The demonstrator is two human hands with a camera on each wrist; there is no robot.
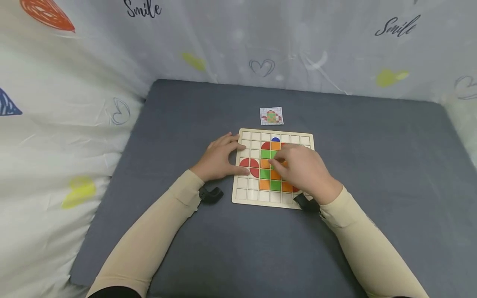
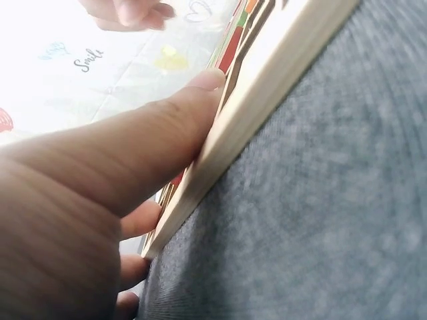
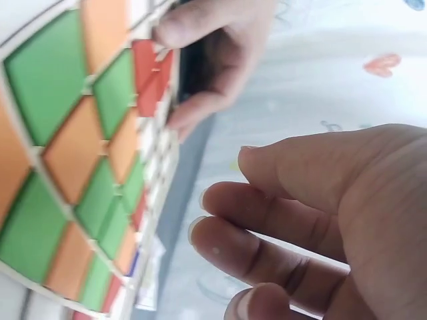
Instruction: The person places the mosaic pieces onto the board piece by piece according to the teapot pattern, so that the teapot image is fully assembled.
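A square wooden grid board (image 1: 246,194) lies on the table with red, green, orange and blue pieces in its cells. My left hand (image 1: 220,157) rests at the board's left side, thumb laid on the frame beside the red pieces (image 1: 254,167) and fingers spread along the edge. Over the board's right half hovers my right hand (image 1: 303,169), hiding some cells. In the right wrist view its fingers (image 3: 223,247) are loosely bent, with nothing between thumb and fingertips, apart from the green and orange tiles (image 3: 73,157).
A small picture card (image 1: 271,116) with a coloured grid pattern lies just beyond the board. The dark grey table (image 1: 193,248) is bordered by a pale printed curtain (image 1: 231,45) at the back and left. Black straps with small mounts (image 1: 211,195) sit at the wrists.
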